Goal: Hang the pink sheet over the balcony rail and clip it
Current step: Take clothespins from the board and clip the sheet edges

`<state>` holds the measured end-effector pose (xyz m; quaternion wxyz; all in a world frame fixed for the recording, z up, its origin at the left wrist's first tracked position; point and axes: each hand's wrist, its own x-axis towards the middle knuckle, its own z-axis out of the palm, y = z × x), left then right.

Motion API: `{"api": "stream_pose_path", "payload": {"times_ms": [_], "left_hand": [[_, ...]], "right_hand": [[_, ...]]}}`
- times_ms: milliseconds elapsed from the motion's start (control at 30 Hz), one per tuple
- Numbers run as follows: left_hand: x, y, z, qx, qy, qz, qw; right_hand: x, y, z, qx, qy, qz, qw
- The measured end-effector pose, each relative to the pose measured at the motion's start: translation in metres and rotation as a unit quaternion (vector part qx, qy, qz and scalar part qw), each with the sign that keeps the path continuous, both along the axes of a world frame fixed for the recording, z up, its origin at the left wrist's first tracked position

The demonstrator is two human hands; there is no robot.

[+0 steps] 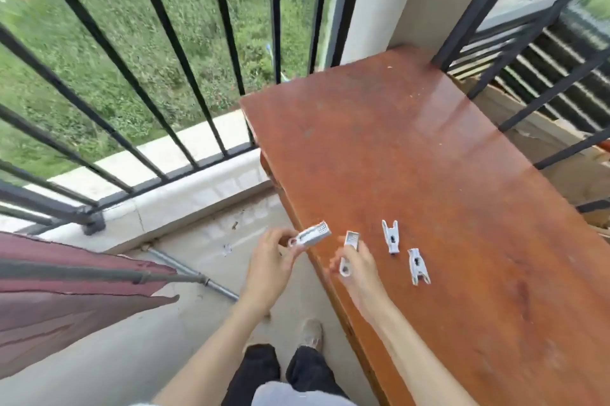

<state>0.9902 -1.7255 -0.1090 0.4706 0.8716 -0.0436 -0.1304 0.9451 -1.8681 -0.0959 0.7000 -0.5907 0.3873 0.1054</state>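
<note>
Left hand (270, 260): pinching one white clip (312, 234), lower centre, readying it for the sheet.
Right hand (355, 262): gripping a second clip (349, 250) at the table (429, 148) edge.
Pink sheet (66, 300): draping over the rail (99, 273), lower left, awaiting clips.

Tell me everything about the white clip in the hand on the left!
The white clip in the left hand looks like plastic, long and flat, with a small grid of holes at its far end and a rounded loop at the near end. The left hand pinches it by the loop end with its fingers. It is held in the air, tilted up to the right, just off the edge of the brown table, which it does not touch.
</note>
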Motion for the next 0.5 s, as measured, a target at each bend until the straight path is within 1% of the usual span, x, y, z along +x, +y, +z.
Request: {"api": "stream_pose_path", "payload": {"times_ms": [100, 133, 267, 333, 500], "left_hand": [[0.013, 0.047, 0.026, -0.041, 0.005, 0.079, 0.996], [0.017, 0.062, 0.034, -0.048, 0.001, 0.098, 0.994], [0.030, 0.123, 0.062, -0.059, -0.054, 0.192, 0.978], [0.032, 0.146, 0.074, -0.062, -0.070, 0.242, 0.966], [0.031, 0.179, 0.093, -0.086, -0.078, 0.353, 0.928]], "right_hand": [[0.036, 0.057, 0.022, 0.060, -0.069, 0.069, 0.993], [0.048, 0.075, 0.027, 0.063, -0.088, 0.097, 0.989], [0.091, 0.135, 0.050, 0.026, -0.148, 0.204, 0.967], [0.104, 0.163, 0.059, 0.037, -0.174, 0.248, 0.952], [0.122, 0.214, 0.079, 0.096, -0.193, 0.315, 0.924]]}}
